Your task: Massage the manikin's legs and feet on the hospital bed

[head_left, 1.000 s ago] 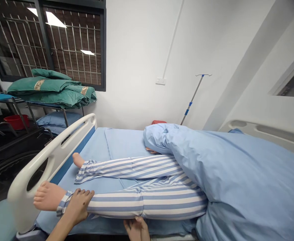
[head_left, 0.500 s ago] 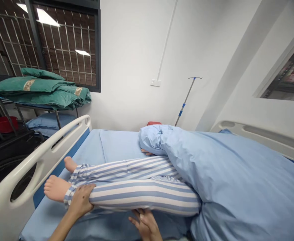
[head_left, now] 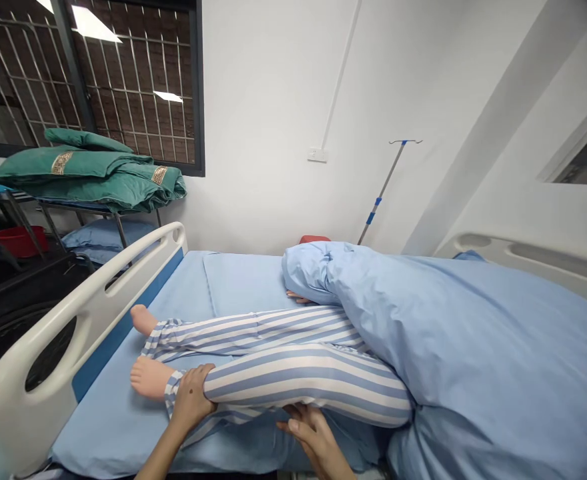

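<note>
A care manikin in blue-and-white striped trousers lies on a hospital bed [head_left: 123, 433], its body hidden under a light blue duvet [head_left: 453, 333]. My left hand [head_left: 189, 400] is wrapped round the ankle of the near leg [head_left: 298, 380], just behind its bare foot [head_left: 149, 377]. My right hand [head_left: 309, 432] reaches under that leg near the knee, fingers curled against the striped cloth. The near leg is raised and bent at the knee. The far leg [head_left: 248, 330] lies flat on the sheet, its foot [head_left: 142, 319] by the footboard.
A white footboard [head_left: 73, 327] stands at the bed's left end and a white headboard [head_left: 533, 257] at the right. Folded green blankets [head_left: 93, 177] sit on a rack under a barred window. An IV pole [head_left: 386, 190] leans by the wall.
The near leg has been pushed right, away from the footboard, and bent at the knee. My left hand moved right with the ankle; my right hand rose under the knee.
</note>
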`<state>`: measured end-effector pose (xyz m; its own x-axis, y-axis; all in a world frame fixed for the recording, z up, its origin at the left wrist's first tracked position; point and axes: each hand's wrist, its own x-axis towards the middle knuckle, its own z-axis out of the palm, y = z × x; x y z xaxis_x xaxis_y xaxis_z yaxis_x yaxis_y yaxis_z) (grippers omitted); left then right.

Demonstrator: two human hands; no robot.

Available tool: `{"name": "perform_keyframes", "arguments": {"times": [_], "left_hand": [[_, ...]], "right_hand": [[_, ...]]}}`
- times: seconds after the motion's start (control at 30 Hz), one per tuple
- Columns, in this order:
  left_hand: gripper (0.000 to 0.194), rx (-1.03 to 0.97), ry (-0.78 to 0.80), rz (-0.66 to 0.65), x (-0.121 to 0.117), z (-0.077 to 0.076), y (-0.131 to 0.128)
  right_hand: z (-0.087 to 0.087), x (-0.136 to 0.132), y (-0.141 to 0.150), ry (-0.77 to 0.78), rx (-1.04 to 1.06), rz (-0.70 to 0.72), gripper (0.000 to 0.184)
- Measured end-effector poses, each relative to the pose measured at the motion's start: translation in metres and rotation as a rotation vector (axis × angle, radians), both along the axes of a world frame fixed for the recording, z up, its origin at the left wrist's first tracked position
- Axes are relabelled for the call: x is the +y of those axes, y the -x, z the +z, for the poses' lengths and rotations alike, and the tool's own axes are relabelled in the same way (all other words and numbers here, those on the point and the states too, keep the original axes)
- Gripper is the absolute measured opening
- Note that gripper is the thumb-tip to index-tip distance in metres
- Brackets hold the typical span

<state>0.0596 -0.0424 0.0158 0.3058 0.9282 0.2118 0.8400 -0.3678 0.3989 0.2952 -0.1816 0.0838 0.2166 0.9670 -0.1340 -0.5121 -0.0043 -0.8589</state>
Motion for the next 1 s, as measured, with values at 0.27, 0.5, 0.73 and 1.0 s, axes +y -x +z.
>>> {"name": "perform_keyframes", "arguments": {"times": [0.27, 0.5, 0.73, 1.0], "left_hand": [[0.053, 0.068, 0.025, -0.081, 0.000, 0.020, 0.007], [0.053, 0.157, 0.016, -0.165, -0.003, 0.053, 0.024], [0.057, 0.280, -0.113, -0.171, 0.000, 0.086, 0.069], [0.057, 0.486, -0.122, -0.239, -0.010, 0.102, 0.088]], "right_hand": [[0.004, -0.008, 0.005, 0.030, 0.042, -0.026, 0.057], [-0.005, -0.009, 0.010, 0.032, 0.126, -0.066, 0.047], [-0.025, -0.001, 0.034, -0.005, 0.332, 0.023, 0.026], [-0.098, 0.017, 0.057, 0.155, 0.619, 0.026, 0.020]]}}
